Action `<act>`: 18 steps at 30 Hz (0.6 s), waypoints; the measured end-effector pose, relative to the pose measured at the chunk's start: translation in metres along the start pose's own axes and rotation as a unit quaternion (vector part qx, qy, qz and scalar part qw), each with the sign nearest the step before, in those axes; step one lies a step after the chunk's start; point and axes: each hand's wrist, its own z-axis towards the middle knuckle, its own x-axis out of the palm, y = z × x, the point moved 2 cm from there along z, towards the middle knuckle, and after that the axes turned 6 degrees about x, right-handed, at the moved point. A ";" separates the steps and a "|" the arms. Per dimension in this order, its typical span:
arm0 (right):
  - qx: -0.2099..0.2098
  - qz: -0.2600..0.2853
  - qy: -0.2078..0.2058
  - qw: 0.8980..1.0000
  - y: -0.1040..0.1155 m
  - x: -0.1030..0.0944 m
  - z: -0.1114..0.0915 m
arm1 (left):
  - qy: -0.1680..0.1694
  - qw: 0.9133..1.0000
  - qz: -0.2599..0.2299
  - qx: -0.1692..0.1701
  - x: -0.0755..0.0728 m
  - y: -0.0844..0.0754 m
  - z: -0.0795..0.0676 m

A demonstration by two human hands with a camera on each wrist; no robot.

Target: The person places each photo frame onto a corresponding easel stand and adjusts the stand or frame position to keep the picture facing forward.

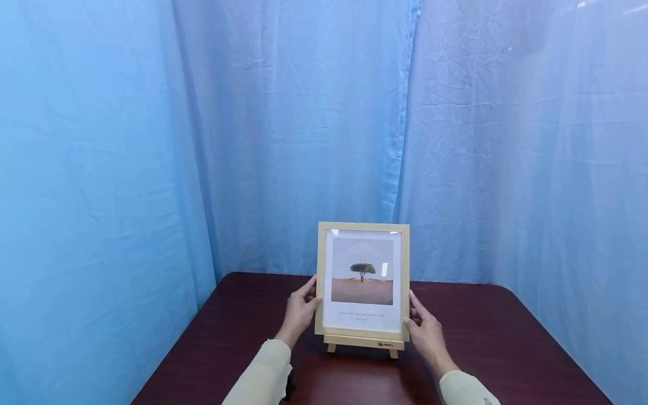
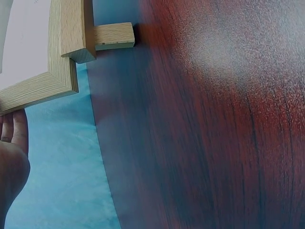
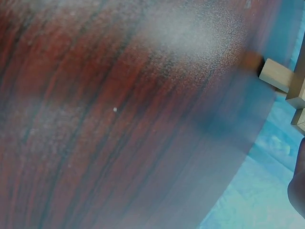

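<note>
A picture frame [image 1: 363, 332] of pale wood stands on a small wooden easel [image 1: 354, 341]; behind its glazed front is a print of a tree. At the frame's left side my left hand [image 1: 300, 312] grips the edge, thumb toward the front. My right hand [image 1: 426, 334] holds the opposite edge lower down, its thumb on the front border. In the left wrist view, fingers [image 2: 20, 129] reach behind the frame's edge [image 2: 40, 90]. Only a sliver of the right hand [image 3: 298, 183] enters the right wrist view, beside the frame's corner [image 3: 299, 119].
The easel's feet [image 1: 394, 354] rest on a dark red-brown wooden table [image 1: 481, 337] with rounded far corners. Blue curtains [image 1: 293, 140] hang behind the table and along both sides. Light reflects off the tabletop in front of the easel.
</note>
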 end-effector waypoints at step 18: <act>0.004 -0.026 0.003 1.000 -0.002 -0.002 0.000 | 0.042 0.998 0.052 0.021 -0.008 0.000 -0.001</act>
